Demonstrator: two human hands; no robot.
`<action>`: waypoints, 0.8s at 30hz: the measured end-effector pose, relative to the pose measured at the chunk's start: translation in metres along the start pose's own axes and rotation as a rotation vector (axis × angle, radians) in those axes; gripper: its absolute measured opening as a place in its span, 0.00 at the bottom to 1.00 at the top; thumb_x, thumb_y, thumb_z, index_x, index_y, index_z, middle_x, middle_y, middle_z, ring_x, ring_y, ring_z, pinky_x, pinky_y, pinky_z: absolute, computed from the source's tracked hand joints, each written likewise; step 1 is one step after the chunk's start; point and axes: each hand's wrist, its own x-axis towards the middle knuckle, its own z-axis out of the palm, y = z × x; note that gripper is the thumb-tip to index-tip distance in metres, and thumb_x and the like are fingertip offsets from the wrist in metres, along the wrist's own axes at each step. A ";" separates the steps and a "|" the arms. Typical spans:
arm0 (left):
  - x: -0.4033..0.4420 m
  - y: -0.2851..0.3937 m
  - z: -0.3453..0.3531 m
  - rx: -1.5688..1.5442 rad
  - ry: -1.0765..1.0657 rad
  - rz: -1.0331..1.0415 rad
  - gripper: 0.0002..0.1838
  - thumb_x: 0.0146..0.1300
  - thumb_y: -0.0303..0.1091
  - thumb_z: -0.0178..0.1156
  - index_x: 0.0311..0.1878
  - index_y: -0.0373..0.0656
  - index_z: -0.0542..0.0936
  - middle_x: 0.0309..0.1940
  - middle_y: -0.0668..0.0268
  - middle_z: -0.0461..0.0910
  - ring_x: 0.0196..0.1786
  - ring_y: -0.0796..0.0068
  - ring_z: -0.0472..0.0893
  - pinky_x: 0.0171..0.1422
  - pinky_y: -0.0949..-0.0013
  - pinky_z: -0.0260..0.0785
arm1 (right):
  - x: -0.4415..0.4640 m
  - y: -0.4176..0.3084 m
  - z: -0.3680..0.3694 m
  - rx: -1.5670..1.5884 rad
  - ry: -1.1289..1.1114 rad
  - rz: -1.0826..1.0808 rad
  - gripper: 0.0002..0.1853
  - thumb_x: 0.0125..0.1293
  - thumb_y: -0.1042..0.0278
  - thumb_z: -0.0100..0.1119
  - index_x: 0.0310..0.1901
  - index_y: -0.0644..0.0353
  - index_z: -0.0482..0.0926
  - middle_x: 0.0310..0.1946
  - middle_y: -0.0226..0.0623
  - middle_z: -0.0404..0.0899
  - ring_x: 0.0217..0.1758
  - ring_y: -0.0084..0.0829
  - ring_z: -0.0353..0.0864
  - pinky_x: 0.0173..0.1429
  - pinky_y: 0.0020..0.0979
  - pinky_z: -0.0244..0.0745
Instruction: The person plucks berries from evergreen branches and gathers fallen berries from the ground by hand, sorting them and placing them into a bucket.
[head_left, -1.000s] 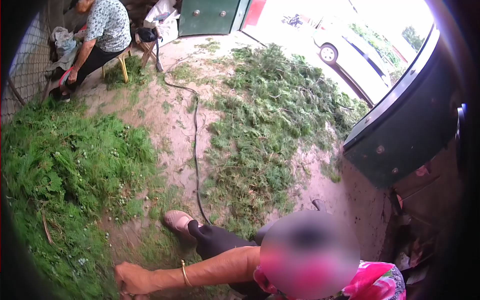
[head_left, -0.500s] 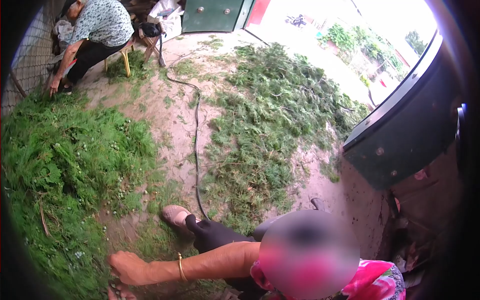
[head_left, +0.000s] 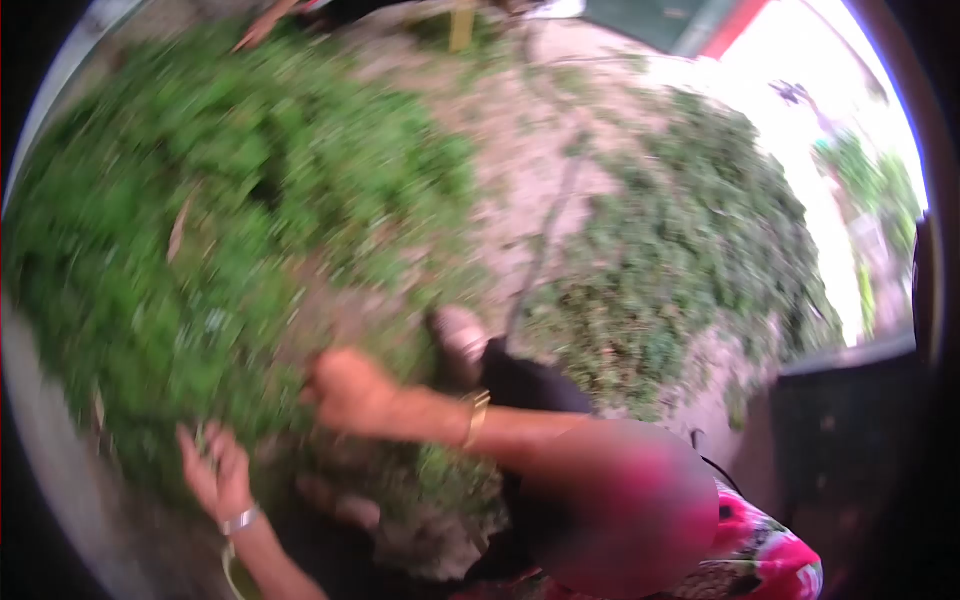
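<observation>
Left hand [head_left: 215, 470], half-curled, is at the green pile's [head_left: 330, 160] near edge, right hand [head_left: 350, 392] farther off; blur hides whether either pinches anything.

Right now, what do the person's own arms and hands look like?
The left hand has a silvery band at the wrist; the right hand has a golden bangle. Neither shows a glove or forearm sleeve. The top is pink-patterned, partly blurred.

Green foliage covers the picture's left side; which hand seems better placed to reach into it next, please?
Probably the left hand: its fingers point toward the green foliage. The right hand, blurred, seems curled near barer ground.
</observation>
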 end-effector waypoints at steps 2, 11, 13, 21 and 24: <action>-0.018 0.008 0.020 -0.126 0.159 0.060 0.20 0.68 0.47 0.51 0.42 0.36 0.66 0.27 0.64 0.64 0.24 0.77 0.62 0.17 0.78 0.53 | 0.001 0.008 0.009 -0.036 0.019 -0.068 0.09 0.54 0.67 0.57 0.26 0.64 0.78 0.23 0.51 0.77 0.30 0.49 0.79 0.36 0.42 0.75; -0.153 0.080 -0.041 0.319 0.654 0.352 0.09 0.63 0.33 0.58 0.38 0.37 0.73 0.32 0.55 0.74 0.30 0.68 0.73 0.22 0.77 0.64 | 0.002 0.007 -0.002 -0.028 0.120 -0.191 0.07 0.54 0.72 0.62 0.28 0.68 0.78 0.25 0.52 0.78 0.29 0.48 0.80 0.34 0.38 0.73; -0.197 0.082 -0.092 0.460 0.841 0.387 0.07 0.61 0.30 0.59 0.38 0.37 0.75 0.32 0.57 0.76 0.31 0.68 0.76 0.22 0.79 0.65 | 0.000 -0.001 -0.003 0.010 0.085 -0.124 0.07 0.54 0.73 0.63 0.29 0.68 0.78 0.24 0.51 0.78 0.28 0.45 0.80 0.33 0.36 0.73; -0.296 0.038 -0.187 0.955 1.437 0.058 0.22 0.53 0.35 0.66 0.49 0.35 0.77 0.42 0.54 0.79 0.45 0.56 0.79 0.46 0.60 0.72 | -0.004 -0.009 0.004 -0.060 0.004 -0.115 0.06 0.54 0.74 0.62 0.29 0.69 0.77 0.23 0.52 0.78 0.28 0.45 0.80 0.34 0.37 0.73; -0.310 0.047 -0.238 2.163 1.305 -0.119 0.27 0.50 0.40 0.67 0.51 0.36 0.76 0.46 0.47 0.77 0.46 0.51 0.78 0.52 0.60 0.70 | -0.005 -0.007 0.008 -0.090 -0.047 -0.139 0.06 0.54 0.75 0.60 0.27 0.69 0.76 0.24 0.53 0.78 0.30 0.50 0.80 0.35 0.40 0.73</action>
